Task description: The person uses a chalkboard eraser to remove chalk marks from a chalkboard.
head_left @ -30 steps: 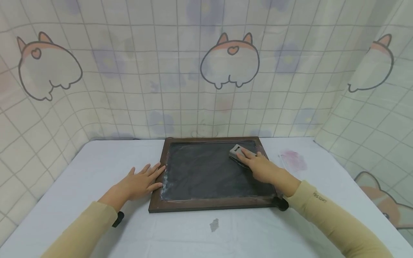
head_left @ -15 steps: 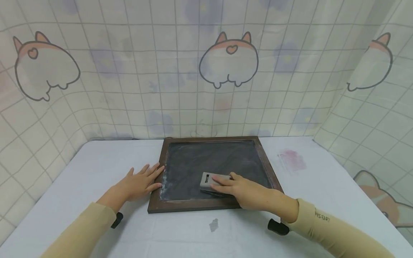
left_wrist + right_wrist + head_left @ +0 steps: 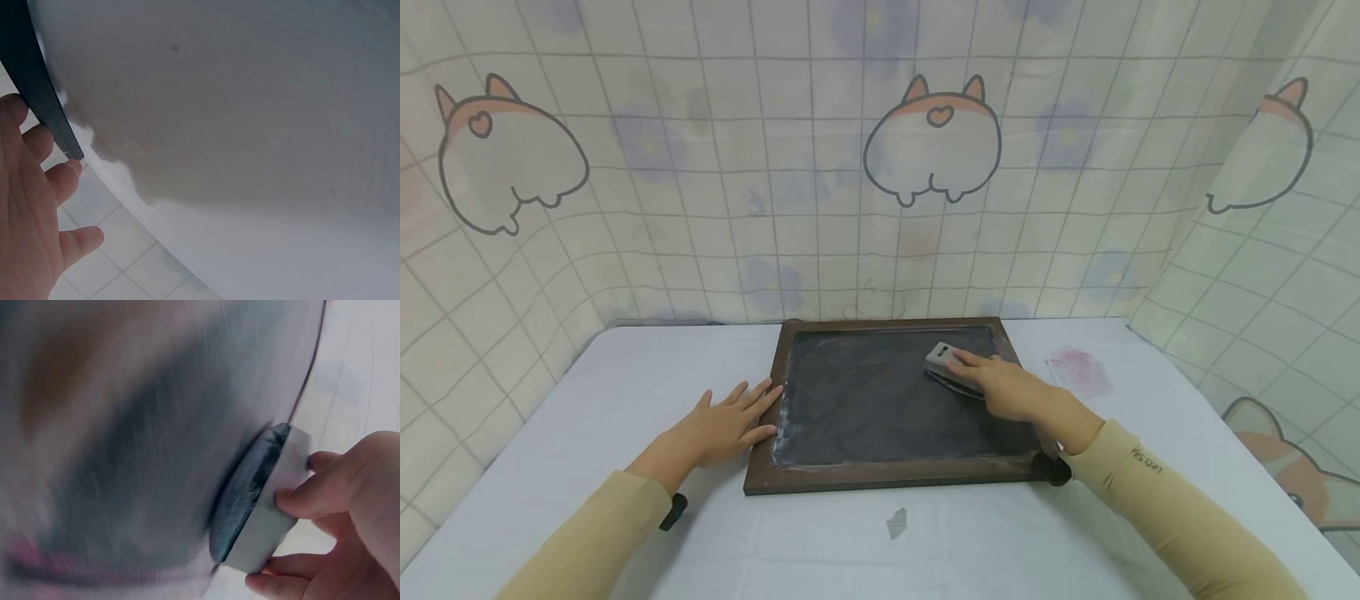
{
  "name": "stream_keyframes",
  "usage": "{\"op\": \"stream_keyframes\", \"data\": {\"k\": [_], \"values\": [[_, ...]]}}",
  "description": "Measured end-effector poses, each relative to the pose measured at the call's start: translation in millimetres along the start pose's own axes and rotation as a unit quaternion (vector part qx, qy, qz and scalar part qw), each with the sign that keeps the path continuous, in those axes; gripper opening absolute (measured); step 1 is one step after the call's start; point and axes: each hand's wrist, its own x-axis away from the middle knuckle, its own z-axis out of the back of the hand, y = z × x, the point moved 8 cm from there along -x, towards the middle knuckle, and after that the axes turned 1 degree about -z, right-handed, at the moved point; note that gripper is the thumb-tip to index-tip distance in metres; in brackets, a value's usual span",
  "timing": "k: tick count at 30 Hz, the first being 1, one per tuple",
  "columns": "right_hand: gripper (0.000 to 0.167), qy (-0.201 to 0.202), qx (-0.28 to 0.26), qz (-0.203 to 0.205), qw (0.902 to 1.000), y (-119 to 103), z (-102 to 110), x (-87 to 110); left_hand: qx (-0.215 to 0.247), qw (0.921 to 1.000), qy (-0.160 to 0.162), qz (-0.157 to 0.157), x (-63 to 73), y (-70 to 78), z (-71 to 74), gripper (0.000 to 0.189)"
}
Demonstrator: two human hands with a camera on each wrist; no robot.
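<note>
A blackboard [image 3: 865,400] in a dark brown wooden frame lies flat on the white table. My right hand [image 3: 1011,390] grips a grey blackboard eraser [image 3: 942,357] over the board's right half. In the right wrist view the eraser [image 3: 269,512] has its dark felt side against the board, with fingers and thumb on both sides of its grey back. My left hand [image 3: 718,433] rests with spread fingers on the left side of the frame. The left wrist view shows those fingers [image 3: 39,142] along the frame's dark edge [image 3: 47,81].
Whitish chalk smears run along the board's left and lower edges. A pink smudge [image 3: 1078,371] marks the white table [image 3: 820,550] to the right, and a grey patch [image 3: 897,523] lies in front of the board. A patterned curtain [image 3: 820,167] surrounds the table.
My right hand has swept the eraser from the upper right to the lower middle of the board, then back to the upper right. The left hand has stayed on the frame.
</note>
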Motion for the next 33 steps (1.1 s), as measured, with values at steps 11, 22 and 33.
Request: {"op": "stream_keyframes", "data": {"k": [11,22,33], "values": [[0.075,-0.038,-0.026,-0.065,0.9968,25,14,-7.3,-0.007,1.0,-0.003,0.001,-0.6,-0.1,-1.9,0.071],[0.067,0.025,-0.057,-0.099,0.9932,54,43,22.9,-0.003,1.0,-0.002,-0.002,0.6,0.6,0.2,0.071],[0.055,0.046,-0.064,-0.186,0.9793,120,48,61.7,0.001,1.0,0.0,-0.002,0.3,0.1,-0.5,0.072]]}}
